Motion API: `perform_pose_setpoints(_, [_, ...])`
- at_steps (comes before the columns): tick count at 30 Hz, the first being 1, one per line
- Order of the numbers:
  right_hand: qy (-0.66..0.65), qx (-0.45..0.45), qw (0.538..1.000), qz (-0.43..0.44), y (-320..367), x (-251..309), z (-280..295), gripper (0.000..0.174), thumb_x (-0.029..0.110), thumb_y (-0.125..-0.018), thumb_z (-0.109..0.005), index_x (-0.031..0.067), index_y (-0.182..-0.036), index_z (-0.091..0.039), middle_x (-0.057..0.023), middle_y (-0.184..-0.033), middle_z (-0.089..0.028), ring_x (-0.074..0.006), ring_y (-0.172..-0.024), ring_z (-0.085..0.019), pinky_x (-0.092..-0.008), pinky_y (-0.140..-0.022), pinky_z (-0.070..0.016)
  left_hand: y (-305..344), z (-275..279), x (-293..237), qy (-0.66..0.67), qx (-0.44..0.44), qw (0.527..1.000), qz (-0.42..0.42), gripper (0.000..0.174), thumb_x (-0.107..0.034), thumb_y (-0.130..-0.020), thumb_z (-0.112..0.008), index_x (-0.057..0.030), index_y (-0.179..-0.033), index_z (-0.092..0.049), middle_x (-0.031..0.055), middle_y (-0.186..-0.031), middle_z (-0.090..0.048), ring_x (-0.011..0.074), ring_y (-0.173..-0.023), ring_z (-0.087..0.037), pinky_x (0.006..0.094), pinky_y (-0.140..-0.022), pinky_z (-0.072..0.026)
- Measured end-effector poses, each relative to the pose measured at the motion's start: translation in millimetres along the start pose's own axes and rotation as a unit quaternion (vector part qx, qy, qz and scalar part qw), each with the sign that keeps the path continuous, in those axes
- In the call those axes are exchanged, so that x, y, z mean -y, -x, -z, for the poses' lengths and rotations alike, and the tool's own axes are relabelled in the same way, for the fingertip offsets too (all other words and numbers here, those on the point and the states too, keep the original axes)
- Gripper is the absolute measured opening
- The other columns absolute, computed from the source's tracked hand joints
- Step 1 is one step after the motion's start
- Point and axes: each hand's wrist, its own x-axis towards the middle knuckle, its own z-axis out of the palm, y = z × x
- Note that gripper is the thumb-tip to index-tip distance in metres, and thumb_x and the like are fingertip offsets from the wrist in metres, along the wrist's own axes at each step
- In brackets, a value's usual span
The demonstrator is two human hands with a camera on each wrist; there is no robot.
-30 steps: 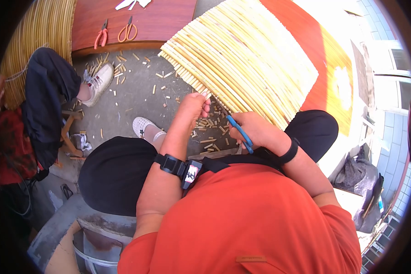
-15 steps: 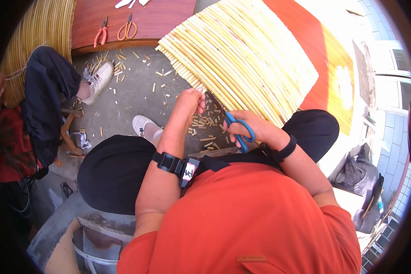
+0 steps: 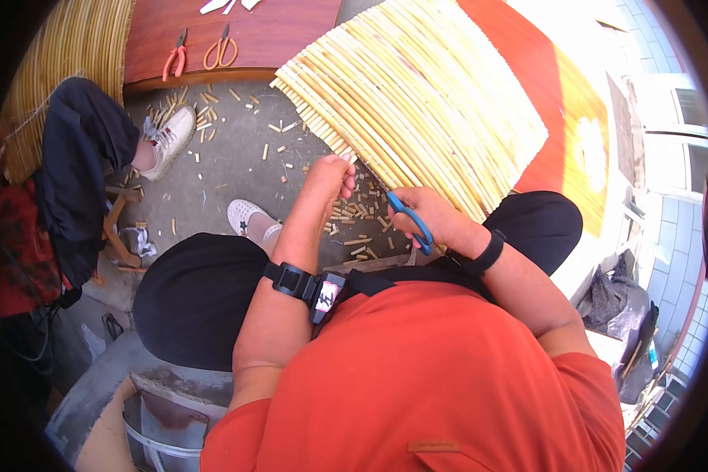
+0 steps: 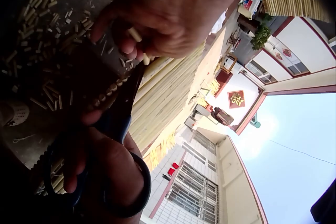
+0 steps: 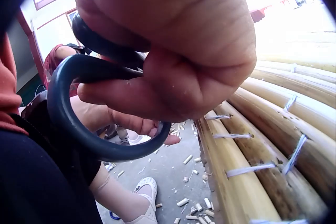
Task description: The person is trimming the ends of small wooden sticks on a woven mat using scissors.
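Note:
A mat of pale reeds bound with white thread (image 3: 417, 102) slopes across the table edge, its trimmed side toward the person. The left hand (image 3: 326, 182) is at this near edge, thumb and fingers curled round a short reed stub (image 4: 135, 34) that pokes out between them. The right hand (image 3: 436, 216) grips blue-handled scissors (image 3: 411, 216), with thumb and fingers through the loops (image 5: 79, 129). Their dark blades lie along the mat's edge, pointing toward the left hand. In the right wrist view, white stitches (image 5: 251, 169) cross the reeds close beside the right hand.
Cut reed pieces (image 3: 358, 242) litter the grey floor. Red-handled pliers (image 3: 175, 59) and orange-handled scissors (image 3: 221, 51) lie on a reddish table (image 3: 283, 39). Another reed mat (image 3: 71, 47) stands at left, beside a second person's leg (image 3: 82, 173).
The scissors' loops spread apart half a second ago and are closer together now. The left hand has shifted slightly left along the mat's edge. The right hand has stayed near the same spot.

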Motion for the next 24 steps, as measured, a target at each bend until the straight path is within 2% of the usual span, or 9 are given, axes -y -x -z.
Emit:
perform_pose_setpoints(2, [0.023,-0.018,1.000,0.007,-1.4,-4.8,-4.3,0.011,0.010,-0.078,-0.052,0.0016,-0.085,-0.054,-0.0031,-0.058,-0.052,-0.0107,-0.044,-0.050,-0.0244,-0.042,-0.0433,0.8,1.9,-0.7,-0.006,0.012,1.000,-0.003,0.026,-0.027,-0.093,-0.049,-0.0082,-0.077,-0.056,0.0000,-0.059,-0.054,0.0092,-0.044,-0.048,0.0248,-0.048,-0.0439])
perform_pose_setpoints(4, [0.179,-0.080,0.980,0.045,-3.8,-9.4,-8.7,0.010,0.009,-0.077,-0.052,0.0016,-0.084,-0.054,-0.0026,-0.056,-0.050,-0.0111,-0.044,-0.049,-0.0254,-0.042,-0.0440,4.5,0.6,0.4,0.001,0.009,1.000,-0.009,0.025,-0.028,-0.093,-0.049,-0.0079,-0.079,-0.058,0.0002,-0.061,-0.056,0.0089,-0.046,-0.049,0.0241,-0.047,-0.0430])
perform_pose_setpoints(5, [0.179,-0.080,0.980,0.046,-2.0,-7.8,-9.6,0.010,0.009,-0.077,-0.052,0.0016,-0.084,-0.054,-0.0026,-0.056,-0.050,-0.0111,-0.044,-0.049,-0.0254,-0.042,-0.0440,5.9,-0.4,0.0,0.008,0.007,1.000,-0.015,0.026,-0.028,-0.093,-0.049,-0.0077,-0.082,-0.059,0.0004,-0.064,-0.057,0.0086,-0.048,-0.049,0.0234,-0.047,-0.0422])
perform_pose_setpoints(7, [0.042,-0.038,0.998,-0.011,3.2,-1.2,-10.9,0.010,0.010,-0.078,-0.056,0.0022,-0.084,-0.054,-0.0062,-0.060,-0.056,-0.0135,-0.051,-0.056,-0.0281,-0.046,-0.0469,7.4,-1.7,-1.7,0.004,-0.001,1.000,-0.018,0.024,-0.027,-0.093,-0.051,-0.0072,-0.084,-0.060,0.0008,-0.066,-0.058,0.0083,-0.049,-0.050,0.0229,-0.048,-0.0426])
perform_pose_setpoints(13, [-0.084,0.064,0.994,-0.019,0.0,-9.3,0.5,0.015,0.015,-0.082,-0.054,0.0026,-0.090,-0.053,-0.0081,-0.069,-0.060,-0.0146,-0.056,-0.058,-0.0275,-0.051,-0.0492,7.4,-5.6,-7.4,-0.022,-0.037,0.999,-0.012,0.015,-0.019,-0.091,-0.055,-0.0053,-0.092,-0.060,0.0018,-0.071,-0.060,0.0081,-0.051,-0.051,0.0214,-0.051,-0.0446])
perform_pose_setpoints(18, [-0.079,0.076,0.994,-0.025,4.4,-3.6,4.2,0.019,0.014,-0.081,-0.051,0.0011,-0.095,-0.053,-0.0087,-0.071,-0.061,-0.0131,-0.054,-0.057,-0.0248,-0.051,-0.0475,7.1,-4.1,-4.2,-0.004,-0.019,1.000,-0.014,0.015,-0.016,-0.090,-0.055,-0.0038,-0.096,-0.059,0.0033,-0.072,-0.060,0.0091,-0.052,-0.052,0.0222,-0.052,-0.0463])
perform_pose_setpoints(20, [-0.062,0.075,0.995,-0.029,8.3,4.3,5.6,0.021,0.015,-0.080,-0.050,0.0007,-0.095,-0.053,-0.0088,-0.072,-0.062,-0.0133,-0.055,-0.058,-0.0252,-0.051,-0.0477,8.6,-7.9,-6.1,0.022,-0.031,0.999,-0.021,0.012,-0.010,-0.090,-0.053,0.0012,-0.089,-0.059,0.0091,-0.070,-0.061,0.0124,-0.050,-0.053,0.0251,-0.047,-0.0451])
perform_pose_setpoints(22, [0.004,0.064,0.995,-0.074,16.8,15.7,6.7,0.022,0.016,-0.079,-0.051,0.0005,-0.095,-0.054,-0.0078,-0.070,-0.062,-0.0139,-0.057,-0.059,-0.0255,-0.051,-0.0477,4.6,-8.7,-4.5,0.020,-0.038,0.999,-0.032,0.013,-0.009,-0.090,-0.053,0.0019,-0.090,-0.059,0.0097,-0.070,-0.061,0.0129,-0.050,-0.054,0.0255,-0.047,-0.0455])
perform_pose_setpoints(24, [-0.012,0.067,0.995,-0.067,21.1,13.4,8.3,0.022,0.016,-0.079,-0.051,0.0007,-0.094,-0.054,-0.0074,-0.070,-0.062,-0.0139,-0.057,-0.060,-0.0253,-0.052,-0.0478,2.6,-10.4,-3.5,0.017,-0.045,0.998,-0.043,0.013,-0.009,-0.091,-0.052,0.0025,-0.092,-0.059,0.0104,-0.070,-0.061,0.0133,-0.050,-0.054,0.0259,-0.047,-0.0459])
